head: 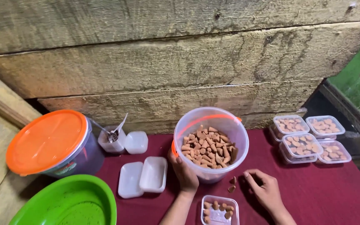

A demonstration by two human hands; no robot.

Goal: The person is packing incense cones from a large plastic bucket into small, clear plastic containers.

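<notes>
My left hand grips the lower side of a clear plastic bucket tilted toward me, with an orange handle and several brown cone-shaped pieces inside. My right hand rests on the dark red cloth just right of the bucket, fingers curled, beside two loose cones. A small clear box partly filled with cones sits between my forearms at the bottom edge.
Several filled, lidded small boxes are stacked at the right. An empty white box and lid lie left of the bucket. Farther left stand an orange-lidded bucket, a green basin and a small container. A plank wall rises behind.
</notes>
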